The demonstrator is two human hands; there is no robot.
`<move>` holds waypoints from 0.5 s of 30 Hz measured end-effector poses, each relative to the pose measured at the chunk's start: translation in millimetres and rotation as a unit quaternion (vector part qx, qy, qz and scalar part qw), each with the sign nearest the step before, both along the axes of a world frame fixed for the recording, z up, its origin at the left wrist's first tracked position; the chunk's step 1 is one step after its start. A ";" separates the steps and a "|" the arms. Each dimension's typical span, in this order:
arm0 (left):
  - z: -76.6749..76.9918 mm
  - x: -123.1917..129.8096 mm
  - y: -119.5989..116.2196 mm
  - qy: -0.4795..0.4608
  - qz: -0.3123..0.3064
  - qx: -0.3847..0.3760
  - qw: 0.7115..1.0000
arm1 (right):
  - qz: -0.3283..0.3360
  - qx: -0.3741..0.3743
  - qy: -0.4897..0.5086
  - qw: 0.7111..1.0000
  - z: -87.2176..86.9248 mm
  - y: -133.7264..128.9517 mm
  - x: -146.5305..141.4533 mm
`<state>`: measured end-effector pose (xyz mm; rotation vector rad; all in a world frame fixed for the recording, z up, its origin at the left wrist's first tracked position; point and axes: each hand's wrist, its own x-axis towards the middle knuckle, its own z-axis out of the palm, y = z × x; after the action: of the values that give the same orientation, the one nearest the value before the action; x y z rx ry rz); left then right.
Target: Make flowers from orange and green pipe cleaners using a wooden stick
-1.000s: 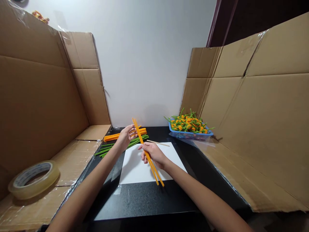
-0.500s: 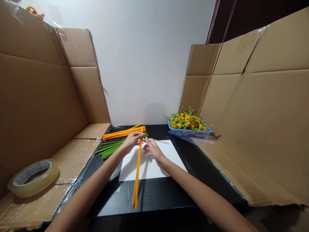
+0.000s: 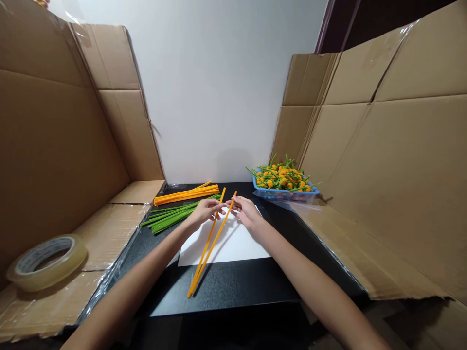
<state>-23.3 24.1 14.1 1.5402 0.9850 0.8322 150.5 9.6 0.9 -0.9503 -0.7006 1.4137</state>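
Observation:
Two orange pipe cleaners are spread into a narrow V above the white sheet (image 3: 226, 247), their lower ends close together near the black table's front. My left hand (image 3: 206, 212) pinches the left orange pipe cleaner (image 3: 210, 234) near its upper end. My right hand (image 3: 246, 211) has its fingertips closed on the right orange pipe cleaner (image 3: 218, 233), also near the top. Beside my left hand lie green pipe cleaners (image 3: 170, 218), with a bundle of orange pipe cleaners (image 3: 186, 194) behind them.
A blue basket (image 3: 288, 194) heaped with small orange and green pieces stands at the back right. On the cardboard at the left lies a roll of clear tape (image 3: 75, 257). Cardboard walls (image 3: 386, 160) flank the black table (image 3: 219, 296) on both sides.
The orange pipe cleaners, close together in my left hand before, are now apart at the top. My right hand has taken hold of one and moved up and right. The view has shifted slightly.

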 end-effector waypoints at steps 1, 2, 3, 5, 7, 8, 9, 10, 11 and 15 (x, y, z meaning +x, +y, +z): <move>3.2 -2.7 2.9 -0.007 0.020 0.026 0.999 | -0.019 -0.003 0.005 1.000 3.8 2.2 4.8; 6.5 -5.5 5.6 -0.016 0.047 0.063 0.997 | -0.041 0.004 0.004 0.999 8.1 4.2 10.1; 9.7 -8.3 7.9 -0.022 0.079 0.109 0.991 | -0.067 0.025 -0.004 0.997 12.7 5.9 15.7; 15.5 -12.9 10.3 -0.014 0.147 0.209 0.967 | -0.120 0.107 -0.047 0.986 23.3 7.0 25.6; 20.7 -14.9 8.2 0.001 0.190 0.283 0.940 | -0.155 0.199 -0.119 0.960 34.9 4.3 31.3; 23.0 -14.6 5.4 0.004 0.197 0.311 0.930 | -0.161 0.238 -0.158 0.945 40.7 1.4 31.9; 25.1 -13.5 1.8 0.002 0.196 0.332 0.922 | -0.157 0.272 -0.197 0.929 46.0 -2.3 31.2; 27.0 -11.6 -2.5 -0.001 0.190 0.353 0.916 | -0.145 0.302 -0.231 0.913 50.6 -6.3 29.2; 28.6 -9.3 -6.9 -0.002 0.178 0.371 0.911 | -0.131 0.326 -0.259 0.900 54.3 -10.4 26.2; 30.9 -0.4 -19.8 0.021 0.147 0.417 0.897 | -0.083 0.346 -0.281 0.891 58.4 -22.5 10.9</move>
<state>-23.7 4.2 45.1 2.1538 0.9535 1.5823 161.4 -12.9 59.3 -0.8039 -1.4032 0.6232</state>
